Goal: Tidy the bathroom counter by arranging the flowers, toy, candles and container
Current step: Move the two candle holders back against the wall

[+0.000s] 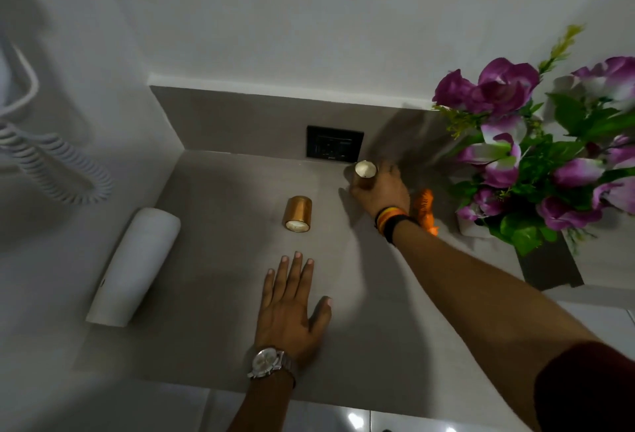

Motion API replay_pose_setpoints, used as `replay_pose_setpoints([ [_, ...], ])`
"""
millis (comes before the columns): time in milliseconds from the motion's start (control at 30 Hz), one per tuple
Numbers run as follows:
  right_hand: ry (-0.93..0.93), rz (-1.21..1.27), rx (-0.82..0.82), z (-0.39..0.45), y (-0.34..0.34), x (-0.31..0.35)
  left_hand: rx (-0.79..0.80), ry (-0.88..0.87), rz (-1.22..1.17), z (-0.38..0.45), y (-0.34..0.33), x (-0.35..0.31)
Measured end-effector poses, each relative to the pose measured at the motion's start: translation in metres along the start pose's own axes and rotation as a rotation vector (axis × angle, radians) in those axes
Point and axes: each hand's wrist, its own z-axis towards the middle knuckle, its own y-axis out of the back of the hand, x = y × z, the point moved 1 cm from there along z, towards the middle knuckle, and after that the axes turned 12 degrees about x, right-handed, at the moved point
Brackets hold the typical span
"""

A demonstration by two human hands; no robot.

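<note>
My right hand [381,191] is closed around a gold candle [365,170] near the back wall, its white top showing. A second gold candle [297,214] lies on its side in the middle of the grey counter [213,294]. My left hand [290,308] rests flat on the counter with fingers spread, holding nothing, just in front of that candle. An orange toy [425,209] lies right of my right wrist, partly hidden by it. Purple artificial flowers [536,150] in a white pot [470,227] stand at the right. A white cylindrical container [137,265] lies on its side at the left.
A black wall socket [334,142] sits low on the back wall just behind the held candle. A white coiled cord [51,163] hangs on the left wall. The counter's front edge runs below my left wrist, with shiny tiles beyond.
</note>
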Motion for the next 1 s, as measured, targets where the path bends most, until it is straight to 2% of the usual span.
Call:
replay_pose_setpoints([
  [100,0.119,0.030,-0.045,-0.056,-0.025,-0.016,-0.009,0.006,-0.002,0.000,0.002,-0.002],
  [200,0.193,-0.156,-0.012,-0.108,-0.061,-0.037,0.009,0.006,0.017,-0.002,0.002,-0.003],
  [300,0.213,-0.316,0.039,-0.131,-0.088,-0.052,0.005,0.011,0.033,-0.001,0.000,-0.001],
  [433,0.191,-0.389,0.060,-0.134,-0.099,-0.063,-0.028,0.021,-0.021,0.000,-0.003,-0.002],
  [567,0.190,-0.390,0.046,-0.133,-0.098,-0.059,-0.206,0.213,-0.345,0.012,0.014,-0.006],
  [633,0.190,-0.382,0.041,-0.132,-0.098,-0.059,-0.260,0.334,-0.412,0.036,0.031,-0.007],
  [833,0.176,-0.375,0.055,-0.130,-0.097,-0.059,-0.176,0.449,-0.254,0.109,0.069,-0.007],
  [933,0.176,-0.379,0.056,-0.130,-0.096,-0.059,-0.145,0.418,-0.164,0.119,0.069,0.000],
  [1000,0.171,-0.378,0.063,-0.130,-0.095,-0.058,-0.162,0.382,-0.232,0.124,0.073,0.006],
])
